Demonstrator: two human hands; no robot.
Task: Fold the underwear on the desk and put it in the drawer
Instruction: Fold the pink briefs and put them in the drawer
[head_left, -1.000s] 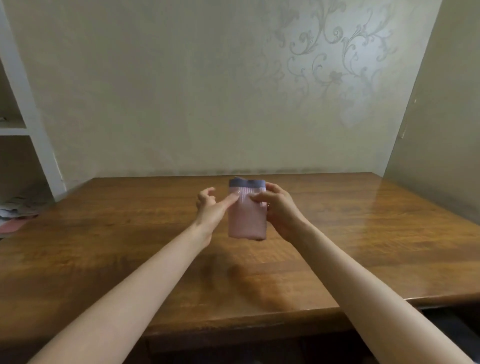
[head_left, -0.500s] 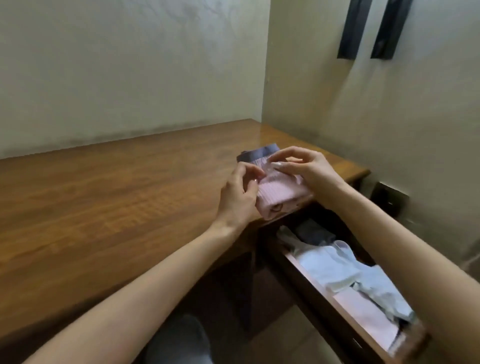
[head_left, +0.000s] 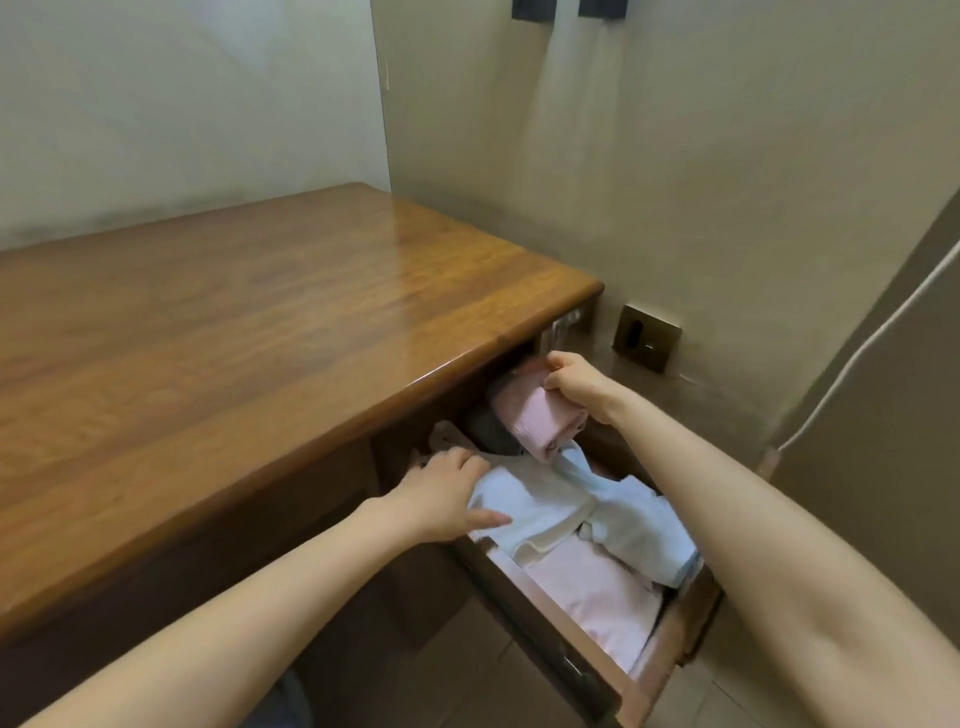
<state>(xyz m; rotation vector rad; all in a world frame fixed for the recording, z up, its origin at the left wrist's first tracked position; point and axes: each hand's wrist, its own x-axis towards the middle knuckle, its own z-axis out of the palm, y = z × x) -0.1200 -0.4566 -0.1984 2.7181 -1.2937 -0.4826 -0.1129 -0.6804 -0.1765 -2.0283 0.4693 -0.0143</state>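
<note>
Under the counter's (head_left: 260, 338) edge, set the underwear (head_left: 540, 423) your right hand (head_left: 582, 387) grips rearward, your flat left hand (head_left: 441, 493) pressing the clothes (head_left: 561, 514).

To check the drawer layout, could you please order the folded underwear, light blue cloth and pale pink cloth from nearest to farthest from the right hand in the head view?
1. Folded underwear, gripped by the right hand, at the back of the drawer.
2. Light blue cloth, mid-drawer, by the left hand.
3. Pale pink cloth, at the drawer's front.
</note>
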